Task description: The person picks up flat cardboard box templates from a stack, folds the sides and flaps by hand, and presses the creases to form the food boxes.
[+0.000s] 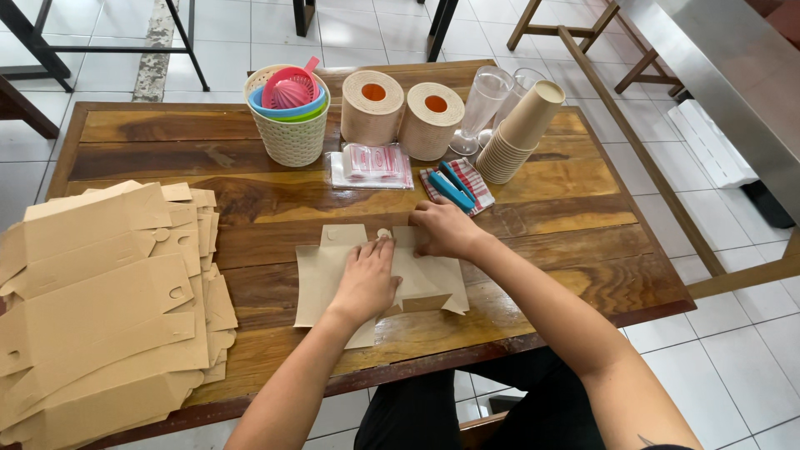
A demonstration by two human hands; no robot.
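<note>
Both hands (364,279) on seemingly flat carton (333,287)

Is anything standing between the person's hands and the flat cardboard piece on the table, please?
Nothing visible does: the left hand and the right hand both rest directly on the flat cardboard piece, pressing it onto the wooden table.

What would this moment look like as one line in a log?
left hand: pressing flat on cardboard box blank | right hand: holding blank's top edge | flat blanks stack: left on wooden table
</note>
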